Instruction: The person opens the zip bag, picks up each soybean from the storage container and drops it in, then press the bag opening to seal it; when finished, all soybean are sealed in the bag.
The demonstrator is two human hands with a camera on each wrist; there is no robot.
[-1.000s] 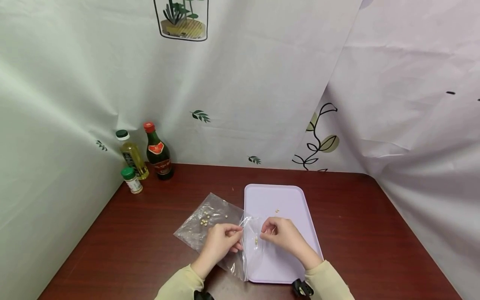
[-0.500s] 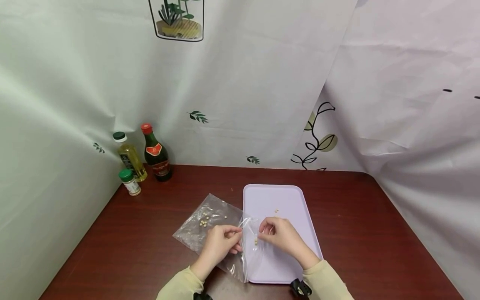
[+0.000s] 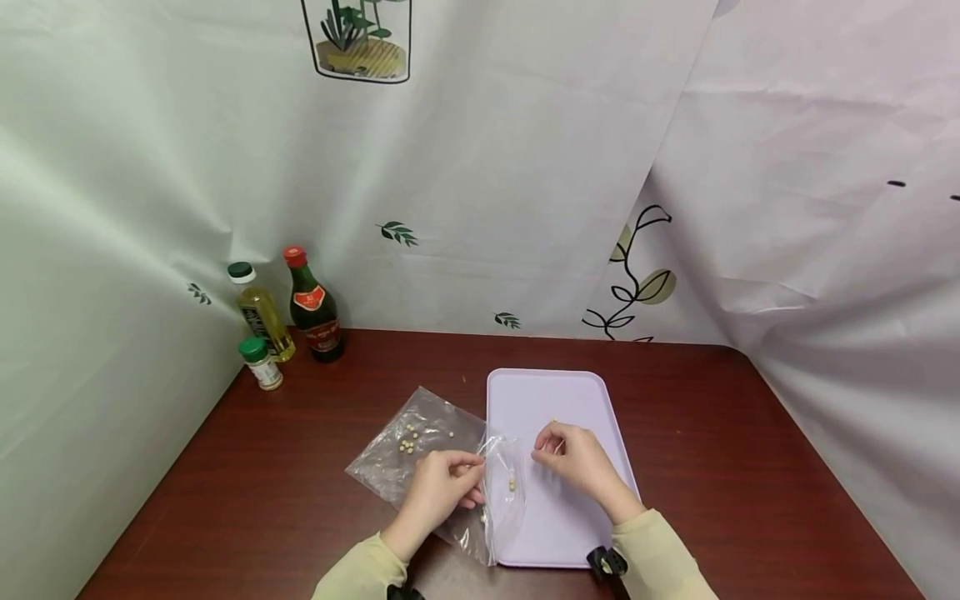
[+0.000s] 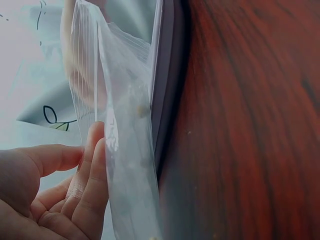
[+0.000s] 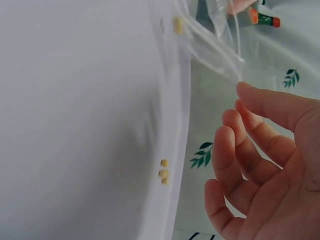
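My left hand [image 3: 442, 492] pinches the edge of a clear zip bag [image 3: 431, 412] near its mouth, thumb against the fingers. Several small, round, pale-yellow pieces [image 3: 408, 443] lie inside the bag. Its mouth end overlaps the left side of a lavender tray [image 3: 543, 392]; a couple of yellow pieces [image 3: 512, 484] show there. Over the tray, just right of the bag's mouth, my right hand [image 3: 577, 462] has loosely bent fingers with nothing visible between them. The right wrist view shows a few more yellow pieces [image 5: 164, 173] on the tray.
At the back left of the dark red wooden table [image 3: 247, 467] stand a green bottle with a red cap [image 3: 317, 312], an oil bottle [image 3: 264, 317] and a small green-lidded jar [image 3: 261, 367]. A white patterned cloth [image 3: 487, 167] hangs behind and along both sides.
My right hand has drawn back from the bag's mouth, rightward over the tray, covering part of the loose pieces there. A pale piece now shows low in the bag. The left hand has stayed put.
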